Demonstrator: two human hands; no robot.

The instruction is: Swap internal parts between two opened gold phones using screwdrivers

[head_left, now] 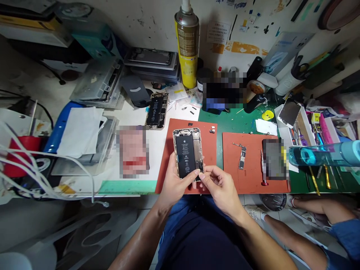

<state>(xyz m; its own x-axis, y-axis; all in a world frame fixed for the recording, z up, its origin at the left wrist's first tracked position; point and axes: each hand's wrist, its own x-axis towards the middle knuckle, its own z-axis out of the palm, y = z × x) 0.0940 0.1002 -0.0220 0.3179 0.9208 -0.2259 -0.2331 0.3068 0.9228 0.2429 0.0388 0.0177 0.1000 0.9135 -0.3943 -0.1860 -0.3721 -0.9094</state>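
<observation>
An opened phone (185, 153), its screen off and its black battery and metal parts bare, is held tilted above a reddish-brown mat (165, 180). My left hand (176, 180) grips it from the left and below, the thumb lying across the bottom edge. At the lower right corner, my right hand (221, 183) has thumb and forefinger closed on the phone's edge; any small part between them is hidden. On the second reddish-brown mat (229, 150) lie a loose logic board (242, 157) and a screwdriver (263, 168). Small metal parts (212, 129) sit on the first mat.
Another opened phone (157, 110) lies at the back left. A yellow spray can (188, 48) stands by the wall. A blue water bottle (323, 153) and a tool box (303, 129) are at right. White cables (53, 157) cross the left side. A person's legs (298, 232) show below right.
</observation>
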